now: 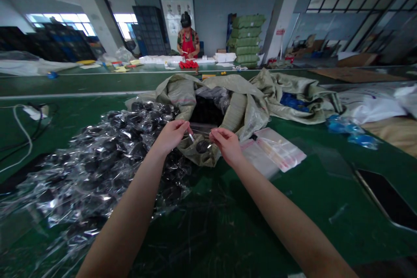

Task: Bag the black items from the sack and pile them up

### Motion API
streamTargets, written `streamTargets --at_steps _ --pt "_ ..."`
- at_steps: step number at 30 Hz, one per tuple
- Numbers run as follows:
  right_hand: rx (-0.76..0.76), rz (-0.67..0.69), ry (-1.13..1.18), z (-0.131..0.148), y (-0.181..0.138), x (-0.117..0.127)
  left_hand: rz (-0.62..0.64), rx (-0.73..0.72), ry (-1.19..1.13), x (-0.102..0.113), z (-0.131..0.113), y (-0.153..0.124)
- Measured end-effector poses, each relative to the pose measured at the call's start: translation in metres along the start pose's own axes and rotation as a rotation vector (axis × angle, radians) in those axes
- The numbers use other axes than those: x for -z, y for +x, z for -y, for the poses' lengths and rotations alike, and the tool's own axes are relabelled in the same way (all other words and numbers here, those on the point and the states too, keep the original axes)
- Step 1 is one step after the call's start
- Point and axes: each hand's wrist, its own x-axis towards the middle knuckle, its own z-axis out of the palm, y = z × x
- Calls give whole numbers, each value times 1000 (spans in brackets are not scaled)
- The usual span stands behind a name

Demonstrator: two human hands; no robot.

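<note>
My left hand (pixel 174 135) and my right hand (pixel 227 142) pinch the upper edge of a clear plastic bag between them. Low in the bag sits a dark round piece (pixel 202 146); its kind is not clear. Behind it, a woven sack (pixel 243 106) lies with its mouth spread wide, dark inside. Left of my hands is a big heap of black pieces in clear wrappers (pixel 114 152). Flat clear bags with a reddish strip (pixel 282 150) lie in a stack to the right of my right hand.
A phone (pixel 387 197) lies at the right on the green table (pixel 202 217). A second sack (pixel 299 91) holds blue pieces, and blue wrapped pieces (pixel 353 130) lie nearby. Cables (pixel 28 139) run along the left. Across the far table stands a person in a red apron (pixel 188 44).
</note>
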Motion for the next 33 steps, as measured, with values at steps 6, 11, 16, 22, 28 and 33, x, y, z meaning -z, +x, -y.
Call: streamTargets --at_steps 6,11,16,22,28,33 --pt "122 20 -318 15 -3 -3 -367 -459 434 -11 -14 -12" --pt "251 102 -569 29 -9 -6 -169 -773 548 -25 -21 -24" --pt "376 207 -843 41 -14 -7 -198 -755 652 -27 -19 -26" --pt "486 254 -1065 48 -15 -6 -193 -739 648 -30 -20 -27" --pt "508 261 -1139 51 -19 -10 -217 -699 720 -36 -19 -25" --pt "523 261 -1125 49 -19 -10 -233 -641 652 -35 -19 -23"
